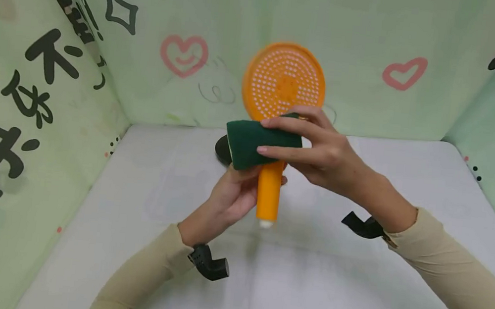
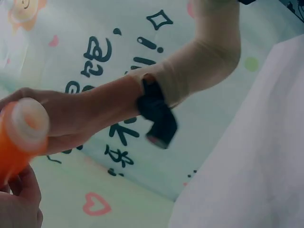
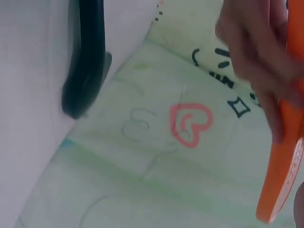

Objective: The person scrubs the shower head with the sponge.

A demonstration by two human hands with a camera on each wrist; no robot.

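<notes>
Wiping orange strainer [image 1: 284, 81] — green sponge [image 1: 257, 143], unbranded.

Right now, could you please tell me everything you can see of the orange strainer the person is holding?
The orange strainer looks like plastic: a round, flat head pierced with many small holes around a solid centre, on a thick cylindrical handle with a pale end cap. It is held upright above the white table, head up and facing the camera. The left hand grips the handle from behind. The right hand holds a dark green sponge folded round the neck where head and handle meet.
</notes>
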